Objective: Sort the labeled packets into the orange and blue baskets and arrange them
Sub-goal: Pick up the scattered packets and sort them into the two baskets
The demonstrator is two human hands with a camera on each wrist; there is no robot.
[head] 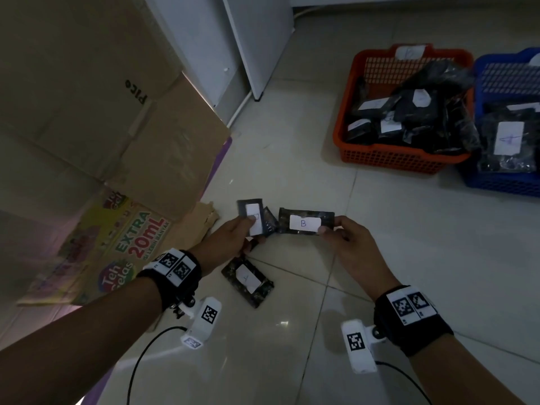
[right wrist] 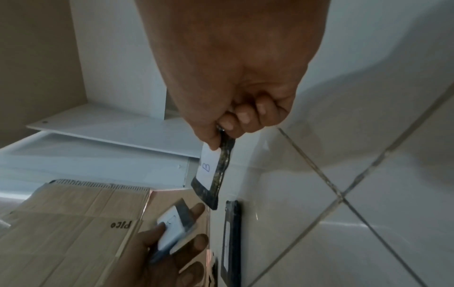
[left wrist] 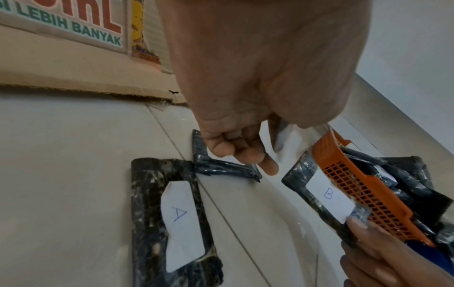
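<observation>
From the head view, the right hand [head: 349, 242] pinches the packet marked B [head: 305, 223] by its right end, held above the floor [head: 409, 244]. The left hand [head: 230, 233] grips another packet [head: 252, 217]; its label looks unreadable here. Just this side of the B packet, a third packet [head: 247, 282] lies flat on the floor. Well beyond the B packet sit the orange basket [head: 391, 159] and, touching its right side, the blue basket [head: 502, 182], both holding dark packets.

The left wrist view shows the floor packet is marked A [left wrist: 172, 219].

In the right wrist view, the thumb and curled fingers [right wrist: 242, 116] clamp the B packet's edge.
</observation>
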